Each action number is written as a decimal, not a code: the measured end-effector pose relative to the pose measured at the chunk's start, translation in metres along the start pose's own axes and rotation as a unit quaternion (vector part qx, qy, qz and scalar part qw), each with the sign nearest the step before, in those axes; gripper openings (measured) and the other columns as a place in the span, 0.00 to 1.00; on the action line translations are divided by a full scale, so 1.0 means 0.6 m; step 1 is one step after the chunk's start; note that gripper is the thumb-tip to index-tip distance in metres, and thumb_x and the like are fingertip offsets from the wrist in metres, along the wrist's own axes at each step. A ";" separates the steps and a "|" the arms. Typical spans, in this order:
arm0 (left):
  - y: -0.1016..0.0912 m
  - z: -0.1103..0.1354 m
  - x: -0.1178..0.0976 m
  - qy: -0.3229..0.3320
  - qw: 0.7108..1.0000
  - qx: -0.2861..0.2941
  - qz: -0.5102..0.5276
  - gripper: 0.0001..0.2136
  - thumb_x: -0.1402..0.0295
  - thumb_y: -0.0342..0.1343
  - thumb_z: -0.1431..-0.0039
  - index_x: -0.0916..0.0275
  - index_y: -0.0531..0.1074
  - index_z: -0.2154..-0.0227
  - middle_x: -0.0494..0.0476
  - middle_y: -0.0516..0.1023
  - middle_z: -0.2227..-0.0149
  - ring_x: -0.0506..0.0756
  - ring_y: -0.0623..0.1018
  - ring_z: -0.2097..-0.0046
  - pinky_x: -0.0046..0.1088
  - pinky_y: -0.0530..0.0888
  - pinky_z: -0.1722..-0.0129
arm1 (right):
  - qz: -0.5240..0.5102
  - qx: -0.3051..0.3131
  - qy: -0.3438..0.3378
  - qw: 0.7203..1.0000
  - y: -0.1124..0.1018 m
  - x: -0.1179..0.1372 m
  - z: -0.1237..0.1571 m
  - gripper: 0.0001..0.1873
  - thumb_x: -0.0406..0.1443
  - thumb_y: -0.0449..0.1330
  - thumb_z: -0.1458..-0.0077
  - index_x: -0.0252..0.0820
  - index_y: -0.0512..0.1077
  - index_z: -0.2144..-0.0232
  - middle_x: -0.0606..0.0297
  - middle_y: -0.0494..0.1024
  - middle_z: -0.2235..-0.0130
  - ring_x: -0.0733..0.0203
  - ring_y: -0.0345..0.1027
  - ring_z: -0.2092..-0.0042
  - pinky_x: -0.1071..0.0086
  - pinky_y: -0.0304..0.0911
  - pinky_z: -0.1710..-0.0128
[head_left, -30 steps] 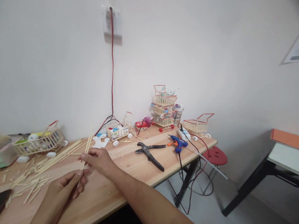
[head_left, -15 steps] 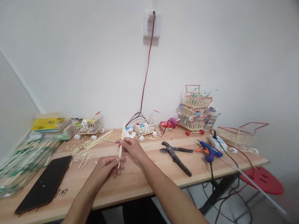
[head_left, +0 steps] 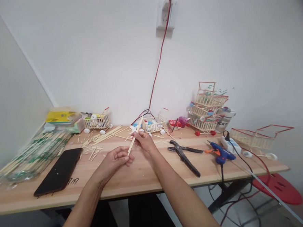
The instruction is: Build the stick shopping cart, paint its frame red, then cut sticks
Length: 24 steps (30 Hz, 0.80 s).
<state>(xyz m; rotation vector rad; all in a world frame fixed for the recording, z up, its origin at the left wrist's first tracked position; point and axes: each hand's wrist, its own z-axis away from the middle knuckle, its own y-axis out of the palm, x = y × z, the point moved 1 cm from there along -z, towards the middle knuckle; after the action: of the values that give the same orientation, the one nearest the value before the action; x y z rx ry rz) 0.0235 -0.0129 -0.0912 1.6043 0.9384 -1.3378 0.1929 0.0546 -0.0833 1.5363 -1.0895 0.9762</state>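
Note:
A few thin bamboo sticks (head_left: pixel 135 135), side by side, slant up and away above the near middle of the table. My right hand (head_left: pixel 145 142) pinches them around the middle between thumb and fingers. At their lower end, my left hand (head_left: pixel 117 162) is loosely closed, with the thumb and curled fingers about the tips. Just behind the hands stands a small stick-built cart (head_left: pixel 154 125) with white wheels. Loose cut sticks (head_left: pixel 104 137) lie scattered to the left, with shorter pieces (head_left: pixel 92 153) nearer me.
A black phone (head_left: pixel 59 172) and bagged sticks (head_left: pixel 38 151) lie left. Rightward are black-handled pliers (head_left: pixel 185 156), a blue glue gun (head_left: pixel 222 152), a power strip (head_left: pixel 230 145) and stacked carts (head_left: pixel 205 110). Another cart (head_left: pixel 254 138) sits far right. A red stool (head_left: pixel 280 187) stands below the table edge.
The view has shifted, so most things appear further right. The sticks tilt more to the right, and my left fingers have loosened a little at their lower end.

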 end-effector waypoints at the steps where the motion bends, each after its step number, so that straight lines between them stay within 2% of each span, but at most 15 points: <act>1: 0.000 -0.001 0.000 0.004 1.000 -0.012 -0.012 0.24 0.59 0.71 0.53 0.64 0.71 0.56 0.60 0.83 0.65 0.54 0.78 0.67 0.32 0.73 0.62 | -0.004 0.000 0.003 1.000 0.001 0.000 0.000 0.28 0.56 0.70 0.63 0.39 0.77 0.71 0.69 0.73 0.73 0.71 0.61 0.74 0.76 0.56 0.77; 4: 0.000 -0.003 -0.002 0.005 0.998 -0.041 -0.037 0.22 0.57 0.71 0.54 0.63 0.71 0.62 0.59 0.83 0.68 0.54 0.78 0.70 0.32 0.73 0.63 | -0.013 0.007 0.016 1.000 0.006 0.000 0.002 0.29 0.57 0.71 0.65 0.39 0.76 0.72 0.69 0.73 0.74 0.71 0.62 0.74 0.76 0.56 0.78; 11: 0.003 -0.001 -0.011 0.001 0.997 -0.061 -0.050 0.20 0.56 0.71 0.56 0.64 0.73 0.67 0.60 0.84 0.69 0.55 0.80 0.70 0.33 0.75 0.63 | -0.012 0.032 0.027 0.999 0.011 0.003 0.006 0.29 0.57 0.71 0.66 0.38 0.75 0.73 0.68 0.74 0.75 0.70 0.64 0.75 0.76 0.58 0.78; 14: 0.001 -0.001 -0.009 -0.004 0.997 -0.064 -0.045 0.20 0.56 0.71 0.56 0.64 0.73 0.66 0.61 0.85 0.69 0.56 0.81 0.69 0.34 0.76 0.63 | -0.005 0.031 0.022 0.999 0.009 0.003 0.006 0.28 0.56 0.71 0.64 0.38 0.75 0.73 0.68 0.74 0.75 0.70 0.64 0.75 0.76 0.58 0.78; 19: 0.001 0.000 -0.003 -0.012 0.999 -0.036 -0.030 0.22 0.56 0.70 0.54 0.65 0.74 0.62 0.62 0.85 0.65 0.57 0.83 0.66 0.36 0.77 0.59 | 0.008 0.024 0.018 1.000 0.003 -0.002 0.000 0.27 0.56 0.70 0.62 0.38 0.75 0.74 0.69 0.72 0.77 0.71 0.62 0.76 0.76 0.57 0.78; 24: 0.003 0.000 -0.004 -0.023 0.999 -0.031 -0.035 0.21 0.56 0.70 0.54 0.65 0.75 0.62 0.63 0.85 0.65 0.58 0.84 0.65 0.38 0.78 0.57 | 0.021 0.036 0.014 0.999 0.004 -0.006 0.001 0.27 0.57 0.69 0.60 0.38 0.75 0.73 0.67 0.74 0.75 0.70 0.63 0.75 0.75 0.60 0.76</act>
<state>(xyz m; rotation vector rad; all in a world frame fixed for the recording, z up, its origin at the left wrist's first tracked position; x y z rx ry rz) 0.0246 -0.0138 -0.0889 1.4999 1.0082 -1.3740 0.1898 0.0545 -0.0862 1.5569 -1.0814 1.0732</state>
